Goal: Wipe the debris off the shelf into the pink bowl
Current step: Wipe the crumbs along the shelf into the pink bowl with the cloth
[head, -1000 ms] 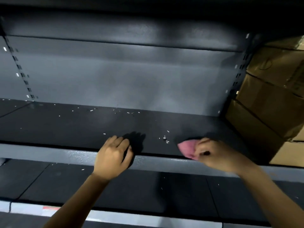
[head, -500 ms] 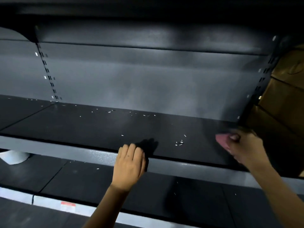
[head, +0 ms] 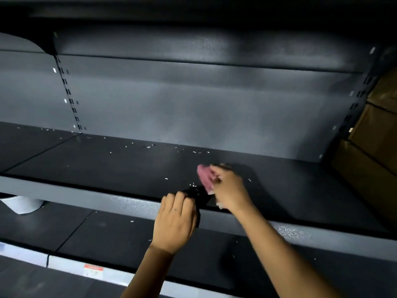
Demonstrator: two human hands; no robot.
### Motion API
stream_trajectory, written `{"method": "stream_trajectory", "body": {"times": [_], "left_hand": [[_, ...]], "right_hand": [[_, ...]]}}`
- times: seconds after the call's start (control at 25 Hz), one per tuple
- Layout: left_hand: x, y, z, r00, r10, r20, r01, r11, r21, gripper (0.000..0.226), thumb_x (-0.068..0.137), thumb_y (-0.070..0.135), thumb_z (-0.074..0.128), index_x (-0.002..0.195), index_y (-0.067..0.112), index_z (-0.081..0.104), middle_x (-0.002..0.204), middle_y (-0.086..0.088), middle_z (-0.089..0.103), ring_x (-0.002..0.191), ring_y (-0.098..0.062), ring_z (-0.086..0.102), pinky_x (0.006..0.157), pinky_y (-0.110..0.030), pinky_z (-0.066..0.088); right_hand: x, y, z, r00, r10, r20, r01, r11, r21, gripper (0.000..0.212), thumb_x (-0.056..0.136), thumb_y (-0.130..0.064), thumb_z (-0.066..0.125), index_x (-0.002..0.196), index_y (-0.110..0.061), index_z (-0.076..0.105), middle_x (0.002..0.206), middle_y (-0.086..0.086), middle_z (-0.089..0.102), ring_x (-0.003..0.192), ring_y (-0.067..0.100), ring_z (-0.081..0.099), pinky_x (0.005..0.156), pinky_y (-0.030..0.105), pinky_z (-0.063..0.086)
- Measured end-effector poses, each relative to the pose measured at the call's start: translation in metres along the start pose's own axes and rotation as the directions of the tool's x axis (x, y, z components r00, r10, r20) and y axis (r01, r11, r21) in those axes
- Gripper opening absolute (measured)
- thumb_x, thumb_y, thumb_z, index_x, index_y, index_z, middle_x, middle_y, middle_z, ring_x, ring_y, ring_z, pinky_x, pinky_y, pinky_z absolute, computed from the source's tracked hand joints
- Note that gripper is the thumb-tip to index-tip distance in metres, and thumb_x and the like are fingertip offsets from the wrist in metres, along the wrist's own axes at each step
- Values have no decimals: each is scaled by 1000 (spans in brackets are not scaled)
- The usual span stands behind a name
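Small white debris [head: 193, 185] lies scattered on the dark shelf [head: 120, 166], with more bits along the back wall. My right hand [head: 231, 190] is shut on a pink cloth-like item [head: 204, 176] and presses it on the shelf just right of the debris. My left hand [head: 175, 222] is curled at the shelf's front lip [head: 129, 203], below the debris. A dark shape [head: 198, 195] sits beside its fingers; I cannot tell whether it is a held object or a shadow. No pink bowl is recognisable.
Brown cardboard boxes [head: 373, 151] fill the bay to the right. A white rounded object [head: 21, 204] sits on the lower shelf at the left. A slotted upright [head: 68, 95] divides the back wall. A few bits lie on the lower shelf [head: 107, 233].
My right hand has swept left with the pink item from the shelf's right end toward the debris near my left hand. My left hand stays at the front lip.
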State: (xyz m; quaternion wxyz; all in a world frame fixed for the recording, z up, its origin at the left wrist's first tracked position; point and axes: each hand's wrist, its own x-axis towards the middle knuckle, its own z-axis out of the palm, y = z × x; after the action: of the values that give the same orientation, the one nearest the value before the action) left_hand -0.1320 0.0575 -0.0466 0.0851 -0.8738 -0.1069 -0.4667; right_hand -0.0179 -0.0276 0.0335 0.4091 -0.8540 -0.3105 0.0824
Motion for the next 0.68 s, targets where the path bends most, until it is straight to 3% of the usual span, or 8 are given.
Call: {"method": "stream_trajectory", "body": {"times": [0.08,0.12,0.2,0.24,0.28,0.36,0.48,0.68], "left_hand": [[-1,-1,0,1000,-2,4,2,1000,10,4,82,16,42,80,13,40,68,-12,52,66,-25,29,61,-35,26],[-2,-1,0,1000,-4,5,4,1000,14,4,82,16,42,80,13,40,68,-12,53,66,-25,29,60,-35,26],[-3,1,3,1000,-14,-6,14,1000,12,4,82,15,42,80,13,41,68,-12,52,65,-25,29,61,-35,26],[-3,1,4,1000,-19,-16,19,1000,10,4,82,15,43,80,13,41,68,-13,52,65,-25,29,61,-35,26],[-2,1,6,999,-22,-25,22,1000,7,4,82,15,42,80,13,41,68,-13,52,65,-25,29,61,-36,26],[-2,2,9,999,-9,-40,10,1000,9,3,82,15,42,79,13,41,69,-13,52,65,-25,29,61,-36,25],[-1,1,9,998,17,-52,-16,1000,12,3,82,14,41,79,12,41,69,-14,53,65,-25,29,60,-37,24],[0,-1,5,1000,19,-18,-19,1000,20,5,81,17,42,80,12,42,71,-14,54,65,-24,29,60,-37,25]], "right_hand": [[2,22,-39,970,-24,-240,64,985,163,43,81,7,57,118,-15,64,125,14,58,88,21,61,51,0,43],[0,42,-65,935,-19,-355,69,989,128,28,83,-1,62,107,-13,69,115,17,63,87,20,62,58,1,43],[-7,89,-118,900,115,-421,-125,992,4,16,88,-21,63,99,-12,70,108,20,66,91,27,62,72,25,52],[-11,113,-137,905,194,-379,-288,934,-211,22,90,-21,58,108,-12,66,115,21,61,101,33,58,78,39,52],[-16,129,-148,914,264,-309,-391,781,-488,28,93,-19,52,119,-12,60,123,20,58,112,37,52,88,47,46],[-14,134,-145,929,312,-198,-346,544,-765,33,95,-18,42,127,-14,49,129,17,56,119,36,47,99,48,38],[3,87,-96,970,215,-111,-236,733,-638,19,86,-10,44,101,-15,54,111,20,64,103,35,60,93,45,47],[25,-6,28,999,13,44,9,882,-470,33,83,-5,47,115,-12,52,123,15,56,116,36,49,92,40,42]]}}
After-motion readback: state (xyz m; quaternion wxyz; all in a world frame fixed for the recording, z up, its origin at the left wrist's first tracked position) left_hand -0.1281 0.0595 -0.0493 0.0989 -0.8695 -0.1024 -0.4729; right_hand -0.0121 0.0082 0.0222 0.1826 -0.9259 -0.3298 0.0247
